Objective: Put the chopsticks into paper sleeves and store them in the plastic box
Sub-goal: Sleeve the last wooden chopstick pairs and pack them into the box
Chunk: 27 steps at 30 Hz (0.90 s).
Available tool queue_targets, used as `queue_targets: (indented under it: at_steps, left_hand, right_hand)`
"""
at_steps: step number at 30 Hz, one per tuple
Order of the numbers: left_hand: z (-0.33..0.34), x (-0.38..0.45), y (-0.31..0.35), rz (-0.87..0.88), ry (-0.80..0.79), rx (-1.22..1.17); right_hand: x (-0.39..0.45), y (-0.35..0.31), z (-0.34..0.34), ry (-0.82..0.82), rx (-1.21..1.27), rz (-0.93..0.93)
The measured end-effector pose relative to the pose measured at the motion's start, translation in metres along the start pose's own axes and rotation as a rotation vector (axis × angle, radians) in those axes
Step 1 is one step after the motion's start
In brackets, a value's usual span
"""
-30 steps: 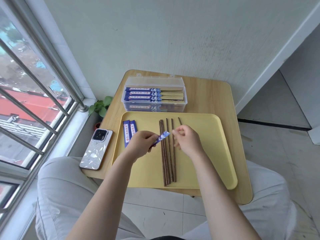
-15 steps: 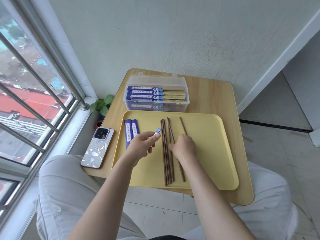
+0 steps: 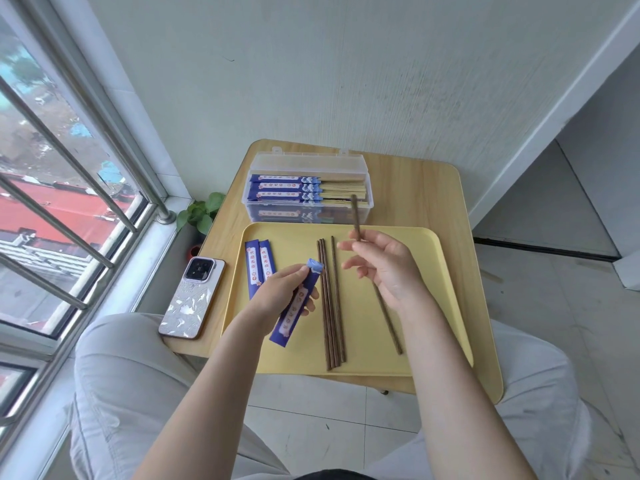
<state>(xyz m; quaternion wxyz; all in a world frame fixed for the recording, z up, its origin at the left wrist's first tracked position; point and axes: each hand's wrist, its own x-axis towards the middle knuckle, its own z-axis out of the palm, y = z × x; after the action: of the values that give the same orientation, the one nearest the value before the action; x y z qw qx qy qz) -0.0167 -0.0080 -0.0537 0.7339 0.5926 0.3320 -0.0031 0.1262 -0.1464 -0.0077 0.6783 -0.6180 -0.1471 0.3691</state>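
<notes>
blue paper sleeve (image 3: 298, 304) is pinched in the left hand (image 3: 277, 299), mouth up and away over the tray (image 3: 436, 271). right hand (image 3: 384, 268) grips one chopstick (image 3: 356, 216), just right of the mouth, long axis nearly parallel. plastic box (image 3: 308, 188) waits beyond.

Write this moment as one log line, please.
left hand: holds paper sleeve | right hand: holds one chopstick | loose chopsticks: on tray | plastic box: open

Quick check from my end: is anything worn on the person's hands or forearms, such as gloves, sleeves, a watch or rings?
Nothing shows: the left hand and the right hand are bare, without gloves, rings or a watch, and both forearms are uncovered as far as the frame shows.
</notes>
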Motion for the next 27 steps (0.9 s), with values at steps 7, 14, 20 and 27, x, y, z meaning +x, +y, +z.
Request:
queue_targets:
  at_steps: [7, 14, 20, 27]
  left_hand:
    - [0.004, -0.003, 0.009, -0.033, 0.022, 0.169]
    - [0.001, 0.001, 0.004, -0.070, 0.044, 0.196]
    - [0.003, 0.003, 0.003, 0.049, 0.118, 0.500]
    - [0.005, -0.001, 0.008, 0.079, 0.003, 0.313]
  right_hand:
    - [0.004, 0.003, -0.002, 0.254, -0.102, -0.174]
    - [0.004, -0.008, 0.002, 0.418, -0.132, -0.226]
    - [0.003, -0.005, 0.001, 0.445, -0.139, -0.182]
    - [0.005, -0.002, -0.001, 0.453, -0.118, -0.130]
